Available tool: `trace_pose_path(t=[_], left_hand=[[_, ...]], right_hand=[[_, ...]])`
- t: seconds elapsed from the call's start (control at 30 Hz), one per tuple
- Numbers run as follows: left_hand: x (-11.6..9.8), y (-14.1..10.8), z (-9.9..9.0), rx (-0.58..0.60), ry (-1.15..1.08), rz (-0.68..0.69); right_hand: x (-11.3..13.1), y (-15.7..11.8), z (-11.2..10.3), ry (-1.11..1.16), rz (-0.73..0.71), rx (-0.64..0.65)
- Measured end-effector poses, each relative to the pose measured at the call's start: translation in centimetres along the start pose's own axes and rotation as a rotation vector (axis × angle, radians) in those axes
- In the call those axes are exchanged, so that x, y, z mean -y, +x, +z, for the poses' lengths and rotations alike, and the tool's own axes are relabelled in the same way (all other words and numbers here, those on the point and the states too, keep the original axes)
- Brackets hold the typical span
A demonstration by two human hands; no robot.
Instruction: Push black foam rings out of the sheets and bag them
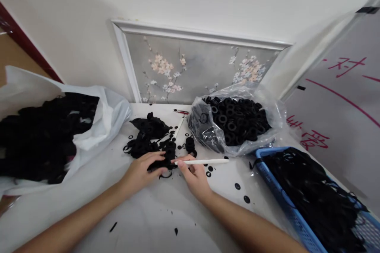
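Note:
My right hand (195,174) is closed on a thin white stick (209,161), which lies level and points right. Its other end, by my fingertips, meets a black rubber piece (170,153). My left hand (145,169) has its fingers curled on black rubber pieces just left of it; its exact hold is partly hidden among the black parts. Behind my left hand sits a pile of black rubber sheets and rings (150,126). Small black discs (237,186) are scattered around on the white table (148,221). A second white stick (179,127) lies behind the pieces.
A clear plastic bag (208,136) of black rings stands at the back right. At the right is a blue basket (285,197) with black strips. A white bag (111,114) of black material is at the left. A red-handled tool (181,112) lies near the framed picture (202,67).

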State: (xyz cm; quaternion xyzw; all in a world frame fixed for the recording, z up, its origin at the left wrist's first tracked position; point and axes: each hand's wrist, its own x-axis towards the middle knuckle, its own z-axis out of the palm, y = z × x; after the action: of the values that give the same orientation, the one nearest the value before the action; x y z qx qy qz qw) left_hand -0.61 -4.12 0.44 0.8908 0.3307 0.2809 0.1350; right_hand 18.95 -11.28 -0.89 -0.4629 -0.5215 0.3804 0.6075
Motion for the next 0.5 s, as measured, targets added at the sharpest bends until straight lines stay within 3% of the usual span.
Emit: trace_pose_path(t=[0.1,0.17,0.37,0.5], left_hand=[[-0.4,0.1,0.8,-0.041,-0.133,-0.198],[-0.7,-0.2,1.1,-0.064,-0.162,-0.217],[-1.2,-0.8,1.4,-0.11,-0.017,0.03],[-1.8,-0.6,0.9,-0.156,-0.066,0.104]], right_hand=[[0.2,-0.4,0.1,-0.022,-0.041,0.011],[0.1,-0.6,0.1,-0.061,-0.082,0.009],[-0.1,-0.3,0.0,-0.205,-0.153,0.069],[0.0,-0.5,-0.3,-0.153,-0.22,0.029]])
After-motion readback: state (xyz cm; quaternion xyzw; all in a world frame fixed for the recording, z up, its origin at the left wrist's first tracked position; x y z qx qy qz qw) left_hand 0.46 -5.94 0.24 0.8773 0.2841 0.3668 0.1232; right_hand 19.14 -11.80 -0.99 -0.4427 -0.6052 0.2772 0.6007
